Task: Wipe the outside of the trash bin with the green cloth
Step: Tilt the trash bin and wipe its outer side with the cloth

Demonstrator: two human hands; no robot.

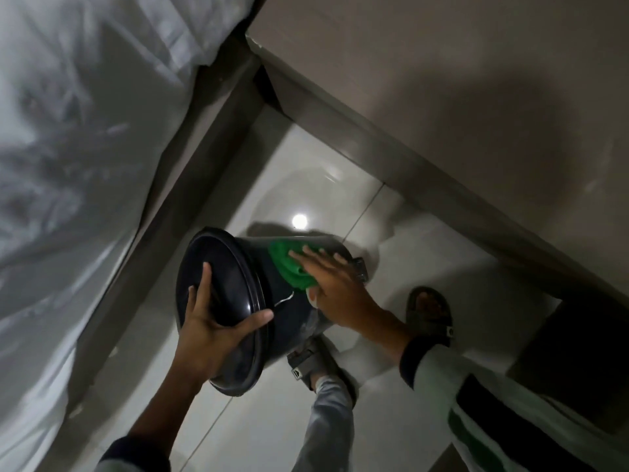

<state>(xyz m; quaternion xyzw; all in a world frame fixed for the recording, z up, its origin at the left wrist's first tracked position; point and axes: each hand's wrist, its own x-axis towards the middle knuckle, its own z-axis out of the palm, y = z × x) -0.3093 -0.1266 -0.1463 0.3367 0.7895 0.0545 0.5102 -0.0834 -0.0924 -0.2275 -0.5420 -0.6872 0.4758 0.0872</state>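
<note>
Your left hand (211, 338) grips the lid (218, 301) of the black trash bin (289, 321): the fingers spread across the lid face and the thumb hooks over its rim, so the hand is closed on the lid edge. The bin is tilted over toward the bed (68, 148), with the lid facing the camera and the body angled away over the glossy tiled floor (323, 185). Whether its base touches the floor cannot be told.

Your right hand (335, 284) lies flat on the upper side wall of the bin, fingers extended and slightly apart, not clenched. The palm and fingers press the green cloth (287, 267) against the bin wall. The cloth is bunched, and most of it shows to the left of your fingers, on the wall just behind the lid rim.

Both sandalled feet (430, 315) stand on the floor beside and below the bin. A wall skirting (425, 175) runs diagonally behind it.
</note>
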